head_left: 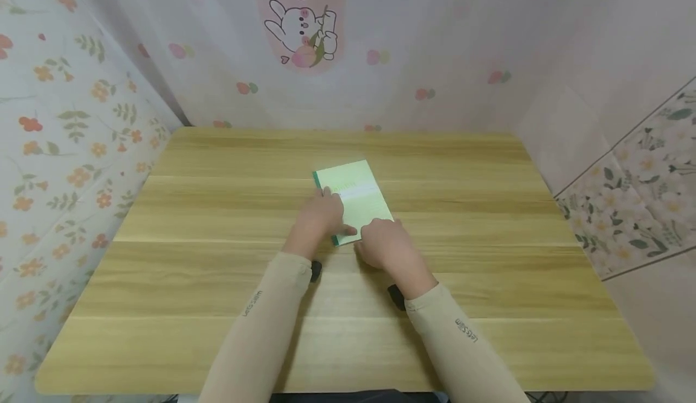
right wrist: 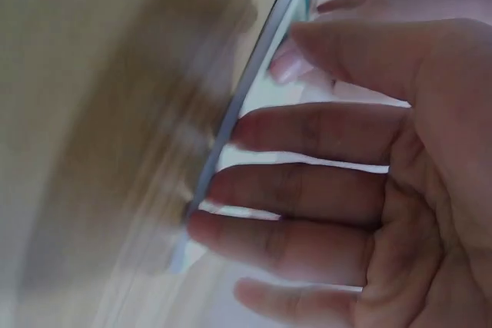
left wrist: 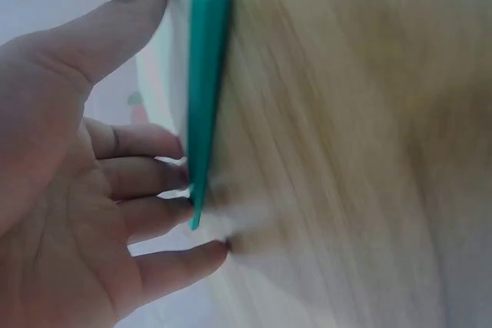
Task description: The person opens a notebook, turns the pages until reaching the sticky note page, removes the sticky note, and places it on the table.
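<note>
A notebook (head_left: 363,205) with a pale green cover and a whitish band lies at a slant on the wooden table. Along its left side runs a darker green spine (left wrist: 206,74). My left hand (head_left: 322,214) is at that side, its thumb reaching over the cover and its other fingers spread along the spine. At the near right corner is my right hand (head_left: 385,243). In the right wrist view its fairly straight fingertips (right wrist: 250,130) meet the grey edge of the notebook, and its thumb is close to the left thumb. Neither hand curls around the notebook.
The wooden table (head_left: 217,209) extends around the notebook on all sides. Behind it hangs a pale curtain (head_left: 446,40) with fruit prints and a cartoon rabbit. A floral cloth (head_left: 70,149) borders the left side. Beige sleeves (head_left: 261,324) cover both forearms.
</note>
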A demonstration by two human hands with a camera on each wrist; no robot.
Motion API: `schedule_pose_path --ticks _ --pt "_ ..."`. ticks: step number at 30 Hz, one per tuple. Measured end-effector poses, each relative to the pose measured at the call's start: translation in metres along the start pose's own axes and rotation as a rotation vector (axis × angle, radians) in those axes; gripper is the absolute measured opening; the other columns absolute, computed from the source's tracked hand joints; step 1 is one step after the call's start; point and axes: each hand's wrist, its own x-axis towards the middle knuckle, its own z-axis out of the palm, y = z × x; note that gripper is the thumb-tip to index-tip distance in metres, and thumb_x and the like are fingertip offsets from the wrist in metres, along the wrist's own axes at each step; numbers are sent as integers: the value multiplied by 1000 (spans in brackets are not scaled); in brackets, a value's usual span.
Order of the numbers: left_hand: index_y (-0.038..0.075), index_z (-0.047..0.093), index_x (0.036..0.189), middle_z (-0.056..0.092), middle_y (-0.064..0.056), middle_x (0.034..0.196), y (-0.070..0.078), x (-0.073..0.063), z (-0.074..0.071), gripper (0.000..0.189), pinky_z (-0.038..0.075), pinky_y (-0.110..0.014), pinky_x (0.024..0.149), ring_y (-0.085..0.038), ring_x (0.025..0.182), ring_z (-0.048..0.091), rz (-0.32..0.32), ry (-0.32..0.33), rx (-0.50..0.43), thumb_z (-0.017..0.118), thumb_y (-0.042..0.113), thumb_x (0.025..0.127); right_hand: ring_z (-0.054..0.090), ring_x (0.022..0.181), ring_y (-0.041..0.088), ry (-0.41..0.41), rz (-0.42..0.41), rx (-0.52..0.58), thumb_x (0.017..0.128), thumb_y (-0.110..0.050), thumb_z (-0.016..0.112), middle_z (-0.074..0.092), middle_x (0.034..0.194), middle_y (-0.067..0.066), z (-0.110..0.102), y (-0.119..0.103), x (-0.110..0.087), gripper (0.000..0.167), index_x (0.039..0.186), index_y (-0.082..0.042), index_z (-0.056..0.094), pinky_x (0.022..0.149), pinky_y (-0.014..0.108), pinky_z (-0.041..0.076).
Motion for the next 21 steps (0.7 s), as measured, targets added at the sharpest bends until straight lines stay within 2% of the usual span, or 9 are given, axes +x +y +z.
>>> schedule_pose_path --ticks 2,5,7,9,12,15,17,19,21 --pt "-6 39 160 22 -29 174 3 -4 0 103 50 -48 118 -44 165 20 13 -15 -10 76 62 92 74 80 27 -6 -3 -11 107 -35 64 71 77 7 0 -8 -8 38 90 -5 80 100 59 59" --pt "-6 32 163 17 -26 176 7 -10 0 108 48 -47 120 -41 166 16 26 -31 -42 81 56 89 60 65 17 -7 -5 -21 106 -35 65 59 67 2 1 -17 -17 31 120 -12 82 77 42 63" --pt "-6 26 165 14 -25 178 8 -13 1 111 47 -47 122 -39 167 13 31 -41 -67 82 52 89 47 60 14 -13 -5 -28 107 -35 65 52 64 0 1 -22 -21 33 133 -19 76 60 33 55" --pt "-7 25 165 14 -23 178 8 -17 2 111 46 -46 122 -38 167 12 36 -41 -77 83 49 89 44 60 14 -15 -10 -36 106 -34 65 52 64 1 2 -27 -26 40 145 -26 68 53 30 47" --pt "-7 25 165 14 -23 178 9 -25 5 108 46 -44 122 -38 167 13 51 -44 -77 84 45 89 53 60 15 -15 -19 -74 105 -37 66 56 66 2 5 -35 -32 39 142 -25 71 53 31 50" --pt "-7 27 164 16 -24 178 11 -34 9 109 45 -46 123 -38 167 14 69 -43 -74 85 44 88 61 63 20 3 -42 -69 103 -38 69 60 66 4 8 -37 -39 33 131 -22 77 56 35 54" --pt "-7 29 164 17 -24 177 13 -39 12 110 44 -47 123 -38 167 15 73 -37 -77 87 45 86 63 65 22 7 -59 -24 102 -39 69 61 67 4 8 -33 -42 29 111 -15 82 60 38 56" --pt "-6 31 163 18 -23 177 15 -43 16 112 46 -48 122 -37 167 15 69 -35 -87 90 46 84 65 68 23 -10 -61 66 104 -40 66 66 70 5 7 -23 -44 35 93 -10 81 66 41 57" --pt "-5 32 163 20 -22 177 16 -47 21 114 44 -49 124 -37 167 17 67 -34 -96 92 46 81 71 81 24 -34 -51 156 105 -40 64 75 85 5 4 -9 -46 39 90 -8 80 77 45 60"
